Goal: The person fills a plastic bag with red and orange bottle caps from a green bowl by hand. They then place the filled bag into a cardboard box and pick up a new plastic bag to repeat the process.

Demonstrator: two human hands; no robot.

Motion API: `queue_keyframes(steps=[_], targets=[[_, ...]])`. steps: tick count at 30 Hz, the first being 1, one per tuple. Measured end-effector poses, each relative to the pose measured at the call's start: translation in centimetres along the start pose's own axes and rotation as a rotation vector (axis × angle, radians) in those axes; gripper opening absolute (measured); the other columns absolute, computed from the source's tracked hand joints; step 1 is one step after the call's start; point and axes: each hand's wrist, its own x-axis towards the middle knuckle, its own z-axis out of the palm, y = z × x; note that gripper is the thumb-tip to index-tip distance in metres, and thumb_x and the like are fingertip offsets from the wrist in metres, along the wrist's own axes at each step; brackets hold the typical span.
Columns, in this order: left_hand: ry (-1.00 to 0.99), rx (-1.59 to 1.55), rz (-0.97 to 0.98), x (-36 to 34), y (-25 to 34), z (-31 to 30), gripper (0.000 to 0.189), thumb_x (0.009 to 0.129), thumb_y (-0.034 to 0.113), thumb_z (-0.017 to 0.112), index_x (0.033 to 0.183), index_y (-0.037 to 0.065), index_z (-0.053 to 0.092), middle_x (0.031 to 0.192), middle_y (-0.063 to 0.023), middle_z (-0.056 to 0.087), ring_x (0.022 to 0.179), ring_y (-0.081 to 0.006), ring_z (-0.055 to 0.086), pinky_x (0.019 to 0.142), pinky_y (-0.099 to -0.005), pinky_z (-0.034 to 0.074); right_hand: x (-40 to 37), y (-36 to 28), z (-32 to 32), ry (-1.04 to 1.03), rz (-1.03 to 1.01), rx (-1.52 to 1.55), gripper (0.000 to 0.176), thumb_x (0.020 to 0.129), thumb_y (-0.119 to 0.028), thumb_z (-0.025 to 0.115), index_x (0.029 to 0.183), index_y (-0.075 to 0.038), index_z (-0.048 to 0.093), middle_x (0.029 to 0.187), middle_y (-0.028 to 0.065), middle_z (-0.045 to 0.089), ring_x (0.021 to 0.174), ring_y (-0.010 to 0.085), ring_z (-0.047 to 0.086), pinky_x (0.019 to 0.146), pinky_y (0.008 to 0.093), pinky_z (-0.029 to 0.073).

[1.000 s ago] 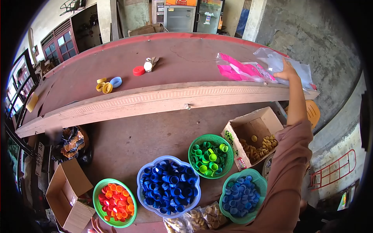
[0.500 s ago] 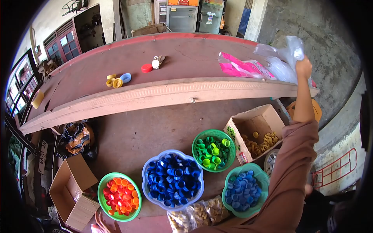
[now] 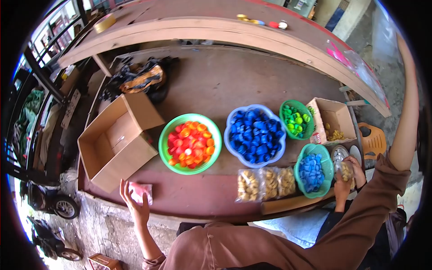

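Observation:
My right hand, raised at the far upper right, grips a clear plastic bag; the fingers are partly cut off by the dark edge of the view. My left hand is open with fingers spread, beside a small plastic packet with pink contents at the near table edge. Just beyond it stands an open cardboard box, tipped towards me. To the right is a green basin rim-full of red and orange bottle caps. A lavender basin holds dark blue caps.
Green caps fill a green basket; light blue caps fill a teal basket. Bags of tan caps lie at the front. Another person's hands hold a similar bag. A wooden shelf beam crosses behind; a cardboard box stands right.
The view has swung left and down. My left hand has come fully into sight, fingers spread. My right hand still holds the clear bag, now out past the shelf's right end.

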Motion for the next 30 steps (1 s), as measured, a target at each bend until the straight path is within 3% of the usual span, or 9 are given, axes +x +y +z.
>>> queue_keyframes(steps=[8, 9, 10, 11, 14, 22, 25, 28, 30], targets=[[0.184, 0.152, -0.077, -4.9, -9.1, -12.5, 0.065, 0.073, -0.003, 0.056, 0.130, 0.009, 0.029, 0.137, -0.0145, 0.025, 0.121, -0.0322, 0.033, 0.090, -0.0450, 0.037, 3.0, -36.1, 4.1, 0.034, -0.107, 0.761, 0.027, 0.060, 0.005, 0.049, 0.086, 0.006, 0.056, 0.068, 0.0174, 0.053, 0.061, 0.0278, 0.052, 0.055, 0.0329, 0.040], [0.213, 0.165, -0.114, -5.7, -9.8, -13.7, 0.063, 0.074, -0.002, 0.055, 0.130, 0.009, 0.029, 0.137, -0.0136, 0.025, 0.120, -0.0319, 0.034, 0.089, -0.0460, 0.038, 0.3, -38.4, 5.3, -0.605, 0.240, 0.738, 0.034, 0.078, -0.028, 0.055, 0.102, -0.005, 0.061, 0.093, 0.0148, 0.062, 0.087, 0.0243, 0.060, 0.070, 0.0313, 0.048], [0.223, 0.172, -0.117, -6.4, -10.4, -14.7, 0.063, 0.074, -0.002, 0.055, 0.130, 0.009, 0.029, 0.137, -0.0136, 0.025, 0.120, -0.0319, 0.034, 0.089, -0.0460, 0.038, 0.2, -43.9, 5.2, -0.186, -0.102, 0.680, 0.027, 0.071, -0.019, 0.062, 0.095, -0.007, 0.063, 0.087, 0.0105, 0.062, 0.078, 0.0200, 0.060, 0.060, 0.0297, 0.050], [0.253, 0.167, -0.160, -7.0, -11.0, -15.4, 0.063, 0.074, -0.001, 0.056, 0.130, 0.010, 0.029, 0.137, -0.0130, 0.025, 0.119, -0.0317, 0.035, 0.089, -0.0463, 0.038, -1.0, -48.6, 6.3, 0.037, -0.154, 0.813, 0.026, 0.071, -0.019, 0.063, 0.096, -0.010, 0.063, 0.087, 0.0071, 0.062, 0.074, 0.0197, 0.060, 0.060, 0.0306, 0.051], [0.280, 0.206, -0.223, -8.4, -12.0, -16.7, 0.061, 0.078, 0.005, 0.057, 0.131, 0.013, 0.027, 0.137, -0.0116, 0.025, 0.119, -0.0305, 0.035, 0.089, -0.0469, 0.038, -6.5, -59.1, 7.8, 0.141, -0.241, 0.963, 0.022, 0.076, -0.017, 0.056, 0.097, -0.014, 0.061, 0.087, 0.0025, 0.060, 0.075, 0.0165, 0.058, 0.056, 0.0287, 0.050], [0.269, 0.206, -0.345, -10.6, -13.7, -16.0, 0.059, 0.080, 0.008, 0.056, 0.132, 0.012, 0.029, 0.135, -0.0109, 0.030, 0.118, -0.0282, 0.038, 0.087, -0.0426, 0.038, -18.3, -54.2, 15.3, -0.270, -0.325, 0.814, 0.016, 0.072, -0.011, 0.059, 0.087, -0.014, 0.064, 0.086, 0.0015, 0.060, 0.079, 0.0161, 0.058, 0.064, 0.0279, 0.050], [0.166, 0.087, -0.354, -8.9, -13.1, -13.6, 0.051, 0.076, -0.002, 0.057, 0.123, 0.008, 0.040, 0.121, -0.0106, 0.044, 0.106, -0.0243, 0.045, 0.079, -0.0337, 0.040, -19.7, -48.5, 15.2, -0.387, 0.066, 0.718, 0.021, 0.074, -0.007, 0.055, 0.093, -0.012, 0.063, 0.084, 0.0044, 0.060, 0.079, 0.0219, 0.058, 0.066, 0.0325, 0.050], [-0.031, 0.015, -0.185, -5.2, -12.7, -8.9, 0.049, 0.074, -0.001, 0.060, 0.119, 0.004, 0.042, 0.115, -0.0125, 0.048, 0.107, -0.0278, 0.046, 0.090, -0.0371, 0.036, -20.0, -42.6, 15.5, -0.575, 0.362, 0.599, 0.028, 0.075, 0.000, 0.048, 0.098, -0.012, 0.061, 0.085, 0.0073, 0.058, 0.081, 0.0280, 0.057, 0.067, 0.0364, 0.048], [-0.023, -0.185, -0.245, -3.1, -13.8, -4.8, 0.054, 0.074, 0.006, 0.063, 0.122, 0.001, 0.038, 0.117, -0.0179, 0.043, 0.110, -0.0325, 0.042, 0.094, -0.0393, 0.033, -21.9, -38.6, 16.7, -0.493, 0.251, 0.446, 0.030, 0.075, 0.001, 0.046, 0.098, -0.012, 0.061, 0.086, 0.0085, 0.058, 0.082, 0.0294, 0.057, 0.068, 0.0386, 0.047]])
